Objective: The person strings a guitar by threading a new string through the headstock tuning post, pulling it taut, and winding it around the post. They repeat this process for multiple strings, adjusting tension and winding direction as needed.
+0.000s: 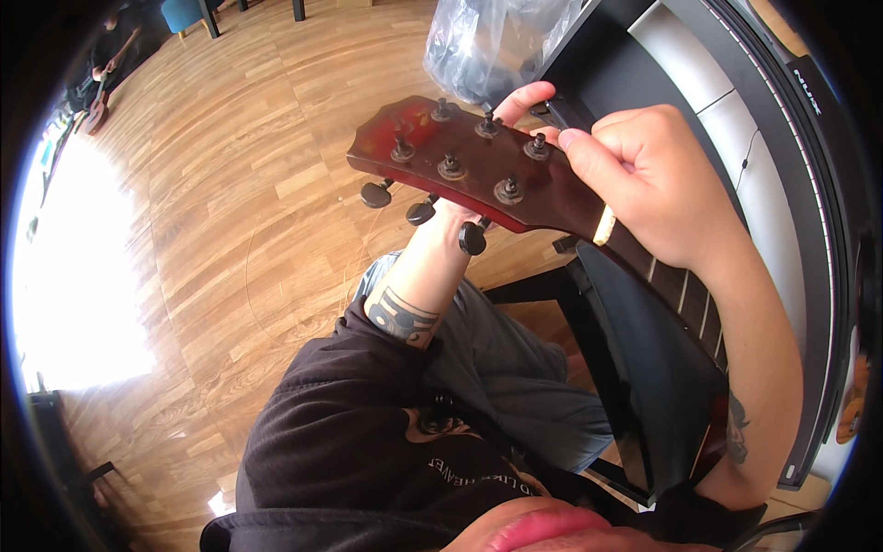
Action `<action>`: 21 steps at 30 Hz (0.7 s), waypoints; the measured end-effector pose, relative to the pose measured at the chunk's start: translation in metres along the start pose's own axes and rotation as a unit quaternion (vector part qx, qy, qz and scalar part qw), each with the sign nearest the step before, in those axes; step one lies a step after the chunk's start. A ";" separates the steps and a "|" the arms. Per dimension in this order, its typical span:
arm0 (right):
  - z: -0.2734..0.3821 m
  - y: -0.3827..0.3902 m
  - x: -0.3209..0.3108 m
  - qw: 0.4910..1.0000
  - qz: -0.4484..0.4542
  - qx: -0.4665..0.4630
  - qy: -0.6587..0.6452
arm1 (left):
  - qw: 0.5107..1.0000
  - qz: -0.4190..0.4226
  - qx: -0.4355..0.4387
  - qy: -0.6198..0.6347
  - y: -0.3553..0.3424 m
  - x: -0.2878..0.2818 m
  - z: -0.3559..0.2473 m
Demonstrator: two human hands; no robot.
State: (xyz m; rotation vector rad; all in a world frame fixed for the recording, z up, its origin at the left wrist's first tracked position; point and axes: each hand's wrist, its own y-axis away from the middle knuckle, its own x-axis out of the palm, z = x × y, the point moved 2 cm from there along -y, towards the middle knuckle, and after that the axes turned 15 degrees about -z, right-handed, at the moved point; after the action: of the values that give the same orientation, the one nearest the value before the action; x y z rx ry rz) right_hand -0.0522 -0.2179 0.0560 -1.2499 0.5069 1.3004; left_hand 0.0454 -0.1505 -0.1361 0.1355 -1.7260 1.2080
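Note:
A dark red guitar headstock with black tuning pegs spans the middle of the head view, its cream nut beside the fretboard, where no strings show. My left hand reaches under the headstock and holds it from behind; one finger sticks out past the far edge, and the palm is mostly hidden. My right hand is closed on a small black object at the upper side of the headstock, thumb pressed near its end; whether this is a tool or part of a peg is unclear.
A black keyboard case stands along the right, with a plastic-wrapped item at the back. A black frame is below the neck. Another person with a guitar sits far left. Thin loose strands lie on the wooden floor.

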 end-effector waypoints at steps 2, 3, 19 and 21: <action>-0.001 -0.001 0.002 1.000 0.004 -0.002 -0.012 | 0.998 0.012 0.004 0.060 -0.001 -0.006 0.004; -0.001 -0.002 0.002 1.000 0.007 -0.002 -0.011 | 0.994 0.014 0.003 0.105 -0.004 -0.010 0.010; -0.012 0.000 -0.001 0.990 -0.024 0.135 -0.037 | 0.999 -0.023 -0.006 0.048 -0.001 -0.008 0.005; -0.006 0.001 -0.002 0.994 -0.034 0.098 -0.022 | 0.999 -0.039 -0.005 0.029 0.000 -0.006 0.003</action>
State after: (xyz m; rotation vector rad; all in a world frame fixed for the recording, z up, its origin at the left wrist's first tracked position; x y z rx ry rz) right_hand -0.0518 -0.2248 0.0553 -1.0648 0.5420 1.1899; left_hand 0.0467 -0.1555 -0.1405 0.1585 -1.6604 1.1362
